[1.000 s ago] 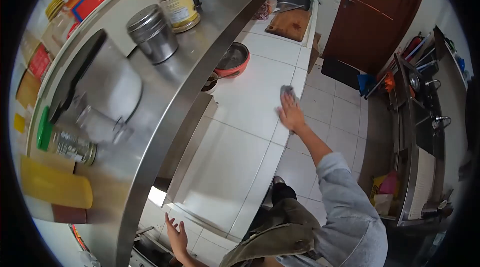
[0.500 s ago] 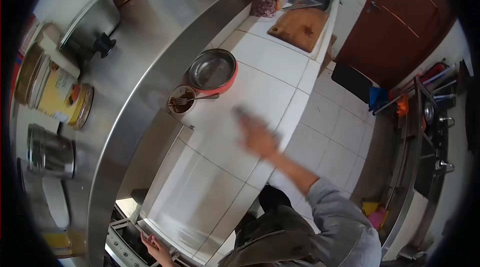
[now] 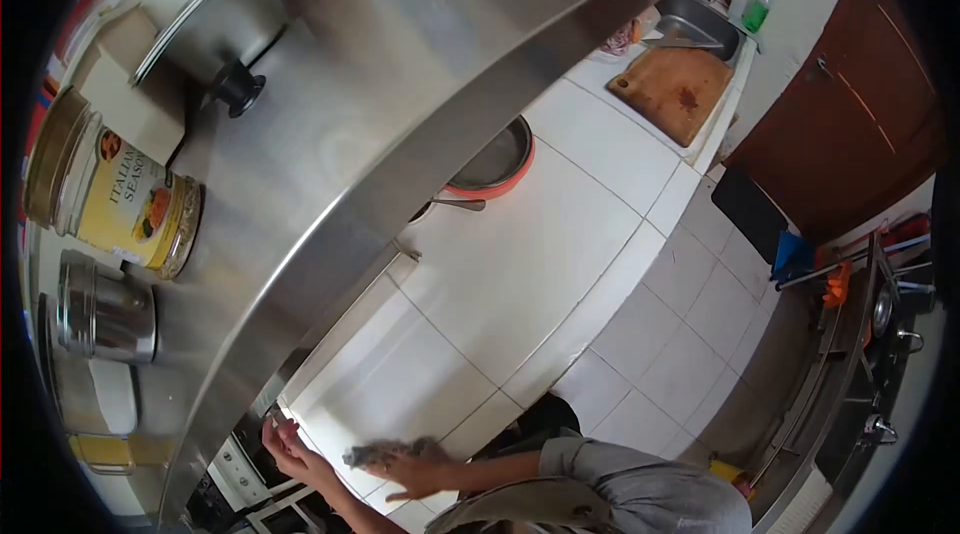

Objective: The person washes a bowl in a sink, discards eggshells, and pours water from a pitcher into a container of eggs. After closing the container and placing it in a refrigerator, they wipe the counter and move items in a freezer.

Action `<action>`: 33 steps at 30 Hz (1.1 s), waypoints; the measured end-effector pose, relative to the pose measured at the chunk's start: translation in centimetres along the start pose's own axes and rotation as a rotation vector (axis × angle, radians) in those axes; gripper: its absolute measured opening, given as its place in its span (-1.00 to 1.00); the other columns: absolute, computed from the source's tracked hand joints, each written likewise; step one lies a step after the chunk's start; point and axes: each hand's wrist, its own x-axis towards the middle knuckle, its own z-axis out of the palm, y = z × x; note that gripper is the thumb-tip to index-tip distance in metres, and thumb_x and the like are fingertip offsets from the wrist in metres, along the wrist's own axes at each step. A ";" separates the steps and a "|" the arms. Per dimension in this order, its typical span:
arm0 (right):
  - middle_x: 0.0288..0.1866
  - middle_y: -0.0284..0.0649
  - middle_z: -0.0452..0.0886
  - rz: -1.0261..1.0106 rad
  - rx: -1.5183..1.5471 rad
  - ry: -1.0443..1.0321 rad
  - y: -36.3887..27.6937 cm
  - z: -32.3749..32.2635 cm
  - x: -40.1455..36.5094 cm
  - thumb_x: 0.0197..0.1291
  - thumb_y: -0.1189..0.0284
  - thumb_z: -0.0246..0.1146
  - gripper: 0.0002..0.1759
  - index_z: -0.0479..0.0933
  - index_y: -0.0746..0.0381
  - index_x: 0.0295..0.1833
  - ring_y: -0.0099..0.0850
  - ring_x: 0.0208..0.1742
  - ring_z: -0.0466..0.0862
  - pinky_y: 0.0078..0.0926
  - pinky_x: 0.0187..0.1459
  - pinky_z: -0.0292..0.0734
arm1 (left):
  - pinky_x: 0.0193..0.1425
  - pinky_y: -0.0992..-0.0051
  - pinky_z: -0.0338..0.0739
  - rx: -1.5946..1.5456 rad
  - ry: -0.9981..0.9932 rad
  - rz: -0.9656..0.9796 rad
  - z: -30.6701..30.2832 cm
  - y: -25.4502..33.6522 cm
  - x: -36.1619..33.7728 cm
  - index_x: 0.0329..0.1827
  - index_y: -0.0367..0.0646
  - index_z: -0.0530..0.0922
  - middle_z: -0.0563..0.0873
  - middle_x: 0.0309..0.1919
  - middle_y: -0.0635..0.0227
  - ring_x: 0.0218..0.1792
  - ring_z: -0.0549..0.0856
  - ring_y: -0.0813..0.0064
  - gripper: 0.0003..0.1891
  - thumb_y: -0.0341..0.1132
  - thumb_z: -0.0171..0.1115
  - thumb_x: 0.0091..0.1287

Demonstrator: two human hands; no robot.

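Note:
My right hand (image 3: 415,474) lies low over the white tiled counter (image 3: 480,274), close to its near end. It is closed on a crumpled grey cloth (image 3: 385,451), slightly blurred, pressed against the tiles. My left hand (image 3: 292,452) hovers by the counter's end beside the stove, fingers loosely bent and apart, nothing visible in it. Farther along the counter stands a red bowl with a dark metal inside (image 3: 497,159). A fork handle (image 3: 460,204) juts out next to it; the small bowl beneath is mostly hidden by the steel shelf.
A steel shelf (image 3: 330,144) overhangs the left side, bearing a pot (image 3: 215,24), a seasoning jar (image 3: 125,194) and a metal canister (image 3: 105,309). A stove (image 3: 235,474) adjoins the counter. At the far end are a wooden cutting board (image 3: 675,89), a knife and a sink (image 3: 700,24).
My right hand has swept from the counter's middle down to its near end with the cloth. My left hand has risen slightly. The view has shifted, so the shelf covers more of the bowls.

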 end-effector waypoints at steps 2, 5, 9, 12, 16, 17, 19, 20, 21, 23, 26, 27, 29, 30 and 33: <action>0.55 -0.14 -0.11 0.139 -0.162 0.000 3.8 -4.3 0.6 0.07 -0.09 0.18 0.00 -0.07 0.15 0.50 -0.16 0.53 -0.08 -0.15 0.46 -0.19 | -0.15 0.50 0.45 -0.039 -0.019 -0.032 -0.2 0.5 -0.5 0.15 -0.27 0.40 0.61 -0.31 0.20 -0.27 0.57 0.45 -0.68 -0.28 -0.12 0.46; 0.51 -0.21 0.07 0.316 -0.690 0.537 12.9 -20.7 -3.3 0.27 -0.07 -0.07 -0.22 0.06 0.15 0.47 -0.26 0.48 0.10 -0.17 0.44 -0.07 | -0.10 0.46 0.46 0.013 -0.107 -0.150 -0.7 -2.3 -0.9 0.13 -0.31 0.42 0.61 -0.21 0.19 -0.22 0.57 0.42 -0.67 -0.27 -0.07 0.45; 0.40 -0.05 0.27 0.664 -0.789 0.767 15.7 -35.0 -13.6 0.30 -0.04 -0.08 -0.27 0.19 0.27 0.39 -0.16 0.41 0.25 -0.12 0.40 0.01 | -0.11 0.45 0.45 0.204 -0.303 -0.087 -2.5 -2.8 -1.9 0.00 -0.32 0.47 0.61 -0.20 0.26 -0.19 0.58 0.44 -0.69 -0.22 -0.03 0.44; 0.41 0.00 0.24 1.039 -0.888 1.202 17.1 -35.6 -18.6 0.30 -0.04 -0.09 -0.23 0.18 0.37 0.38 -0.10 0.43 0.21 -0.13 0.37 0.07 | -0.10 0.47 0.45 0.174 -0.285 -0.066 -3.8 -4.4 -2.5 0.00 -0.33 0.47 0.61 -0.21 0.26 -0.20 0.57 0.44 -0.68 -0.22 -0.04 0.45; 0.35 0.12 0.27 0.954 -0.799 0.946 8.9 -21.9 -11.4 0.24 0.02 0.02 -0.24 0.16 0.32 0.39 -0.04 0.34 0.32 -0.09 0.29 0.20 | -0.06 0.47 0.43 0.019 -0.255 -0.233 -4.5 -4.9 -3.3 0.03 -0.30 0.46 0.60 -0.19 0.24 -0.15 0.57 0.44 -0.69 -0.24 -0.08 0.45; 0.38 -0.04 0.27 1.113 -0.943 0.477 4.8 -17.5 -8.9 0.24 0.05 0.04 -0.31 0.18 0.18 0.40 -0.04 0.34 0.29 -0.07 0.33 0.17 | -0.06 0.47 0.43 -0.024 -0.295 -0.175 -4.3 -5.4 -3.1 0.04 -0.29 0.46 0.59 -0.18 0.25 -0.15 0.56 0.44 -0.69 -0.25 -0.09 0.45; 0.32 -0.12 0.35 0.361 -0.668 0.529 4.6 -14.0 -10.7 0.21 0.02 0.08 -0.29 0.20 0.15 0.39 0.01 0.27 0.34 -0.01 0.31 0.19 | -0.05 0.45 0.43 -0.087 -0.362 -0.103 -3.2 -6.0 -2.1 0.08 -0.26 0.44 0.58 -0.15 0.25 -0.14 0.56 0.42 -0.69 -0.25 -0.13 0.45; 0.28 -0.14 0.37 0.426 -0.562 0.415 3.9 -14.2 -11.7 0.20 0.00 0.09 -0.28 0.21 0.15 0.38 0.03 0.25 0.35 0.02 0.33 0.15 | -0.05 0.45 0.43 -0.094 -0.382 -0.092 -3.0 -5.9 -1.6 0.08 -0.26 0.44 0.58 -0.15 0.25 -0.14 0.56 0.42 -0.69 -0.25 -0.13 0.45; 0.25 -0.16 0.39 0.486 -0.455 0.304 3.6 -14.9 -13.0 0.18 -0.02 0.11 -0.27 0.22 0.15 0.38 0.04 0.23 0.36 0.04 0.34 0.11 | -0.06 0.44 0.44 -0.112 -0.381 -0.065 -2.4 -5.2 -0.9 0.07 -0.28 0.44 0.59 -0.19 0.24 -0.17 0.57 0.42 -0.71 -0.29 -0.12 0.44; 0.23 -0.10 0.42 0.767 -0.690 0.564 5.8 -21.2 -16.6 0.23 -0.04 0.03 -0.27 0.24 0.24 0.35 -0.07 0.25 0.37 -0.04 0.38 0.05 | -0.06 0.21 0.55 -0.042 -0.447 0.032 -1.9 -0.9 0.7 0.08 -0.41 0.43 0.58 -0.07 -0.08 -0.11 0.63 0.10 -0.54 -0.11 -0.02 0.44; 0.48 -0.08 0.12 0.929 -0.896 0.905 13.5 -31.0 -23.0 0.33 0.05 -0.11 -0.31 0.12 0.27 0.42 -0.16 0.48 0.11 -0.06 0.40 -0.03 | -0.20 0.33 0.64 -0.081 -0.368 0.178 1.1 1.6 0.3 -0.06 -0.45 0.51 0.66 -0.24 0.00 -0.29 0.68 0.21 -0.61 -0.19 -0.06 0.47; 0.48 -0.09 0.11 1.001 -0.776 0.959 13.4 -34.4 -22.8 0.35 0.07 -0.14 -0.34 0.12 0.26 0.42 -0.19 0.50 0.08 -0.07 0.42 -0.07 | -0.21 0.36 0.65 -0.136 -0.352 0.176 2.5 1.4 -0.7 -0.06 -0.45 0.51 0.66 -0.25 0.00 -0.31 0.68 0.23 -0.62 -0.21 -0.05 0.46; 0.48 -0.12 0.12 0.931 -0.808 0.930 18.3 -39.9 -22.1 0.37 0.09 -0.19 -0.37 0.14 0.24 0.42 -0.21 0.50 0.07 -0.07 0.44 -0.11 | -0.21 0.37 0.67 -0.217 -0.383 0.204 6.1 3.8 -2.2 -0.07 -0.45 0.51 0.66 -0.27 0.02 -0.32 0.69 0.27 -0.64 -0.23 -0.02 0.45; 0.48 -0.14 0.12 0.917 -0.839 0.912 19.9 -42.8 -21.1 0.38 0.11 -0.23 -0.39 0.16 0.23 0.41 -0.22 0.51 0.06 -0.08 0.44 -0.11 | -0.20 0.38 0.66 -0.240 -0.426 0.177 8.2 5.4 -3.2 -0.08 -0.44 0.52 0.66 -0.29 0.07 -0.31 0.68 0.27 -0.63 -0.22 -0.07 0.47; 0.46 -0.13 0.16 0.885 -0.834 0.896 25.2 -50.8 -18.4 0.38 0.12 -0.25 -0.40 0.18 0.24 0.40 -0.24 0.48 0.12 -0.08 0.43 -0.08 | -0.20 0.32 0.61 -0.428 -0.504 0.063 16.3 11.3 -6.4 -0.18 -0.37 0.58 0.65 -0.30 0.09 -0.28 0.67 0.24 -0.75 -0.28 0.17 0.34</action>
